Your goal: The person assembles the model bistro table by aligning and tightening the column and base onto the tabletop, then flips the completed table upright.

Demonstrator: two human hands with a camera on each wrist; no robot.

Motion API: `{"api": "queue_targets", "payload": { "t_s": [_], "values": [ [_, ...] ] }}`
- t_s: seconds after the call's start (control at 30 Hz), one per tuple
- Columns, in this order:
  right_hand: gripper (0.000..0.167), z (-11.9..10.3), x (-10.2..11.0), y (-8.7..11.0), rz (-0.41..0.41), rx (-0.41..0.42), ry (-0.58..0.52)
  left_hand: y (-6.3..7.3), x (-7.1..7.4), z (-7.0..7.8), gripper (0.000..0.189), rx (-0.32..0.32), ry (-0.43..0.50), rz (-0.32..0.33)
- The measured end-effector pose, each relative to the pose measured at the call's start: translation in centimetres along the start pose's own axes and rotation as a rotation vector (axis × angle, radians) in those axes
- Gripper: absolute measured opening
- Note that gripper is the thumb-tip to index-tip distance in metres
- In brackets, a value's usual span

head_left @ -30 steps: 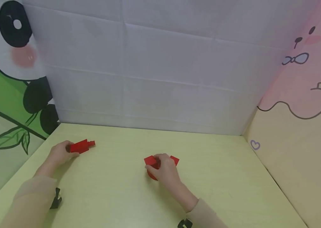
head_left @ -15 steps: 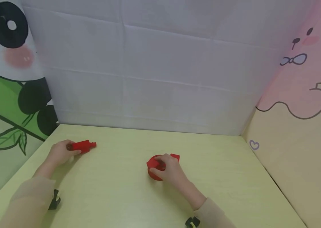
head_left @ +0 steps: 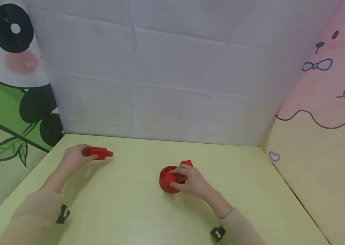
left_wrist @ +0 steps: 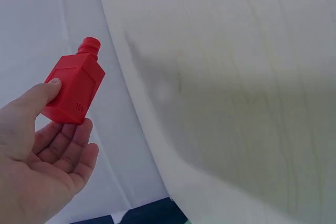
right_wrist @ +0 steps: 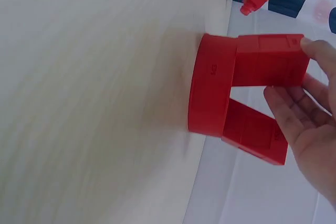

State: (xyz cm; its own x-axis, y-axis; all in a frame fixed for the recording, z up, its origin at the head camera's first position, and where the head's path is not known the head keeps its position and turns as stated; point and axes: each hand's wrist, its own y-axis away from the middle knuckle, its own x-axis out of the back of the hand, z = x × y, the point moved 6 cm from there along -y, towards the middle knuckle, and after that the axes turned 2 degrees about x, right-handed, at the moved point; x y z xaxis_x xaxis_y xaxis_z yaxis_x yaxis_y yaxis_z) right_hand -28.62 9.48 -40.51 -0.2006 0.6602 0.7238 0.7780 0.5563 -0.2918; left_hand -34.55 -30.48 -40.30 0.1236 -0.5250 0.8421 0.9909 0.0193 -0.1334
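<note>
My left hand (head_left: 76, 158) holds a red square bottle (left_wrist: 76, 87) above the table at left, thumb on one face. Its threaded neck points right in the head view, and "151" is marked on its side. Right of the table's middle stands a round red holder (right_wrist: 212, 87). The thumb and fingers of my right hand (head_left: 195, 183) pinch the upper end of a red block-shaped bottle (right_wrist: 268, 64) whose lower end meets the holder. A second such bottle (right_wrist: 254, 135) leans outward from the holder. The lower ends of both are hidden inside it.
A pale yellow table (head_left: 123, 204) spreads beneath both hands. Behind it hangs a white cloth (head_left: 175, 85). A panda-printed panel (head_left: 10, 88) stands at left and a pink-figured panel (head_left: 322, 85) at right.
My left hand has moved right and slightly up with its bottle, whose neck has swung level. My right hand has shifted right, the pinched bottle moving with it over the holder.
</note>
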Motion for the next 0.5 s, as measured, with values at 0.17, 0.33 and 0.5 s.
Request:
{"api": "queue_targets", "payload": {
  "t_s": [0.17, 0.33, 0.5],
  "values": [
    [0.035, -0.2, 1.0, 0.3, -0.057, 0.038, -0.026, 1.0, 0.7, 3.1, 0.055, -0.023, 0.002, 0.025],
    [0.036, -0.1, 1.8, 0.6, -0.095, 0.061, -0.072, 2.1, 1.3, 6.1, 0.053, -0.027, 0.007, 0.041],
    [0.035, 0.3, 2.4, 0.9, -0.114, 0.113, -0.068, 3.4, 1.8, 9.3, 0.048, -0.079, 0.001, 0.072]
  ]
}}
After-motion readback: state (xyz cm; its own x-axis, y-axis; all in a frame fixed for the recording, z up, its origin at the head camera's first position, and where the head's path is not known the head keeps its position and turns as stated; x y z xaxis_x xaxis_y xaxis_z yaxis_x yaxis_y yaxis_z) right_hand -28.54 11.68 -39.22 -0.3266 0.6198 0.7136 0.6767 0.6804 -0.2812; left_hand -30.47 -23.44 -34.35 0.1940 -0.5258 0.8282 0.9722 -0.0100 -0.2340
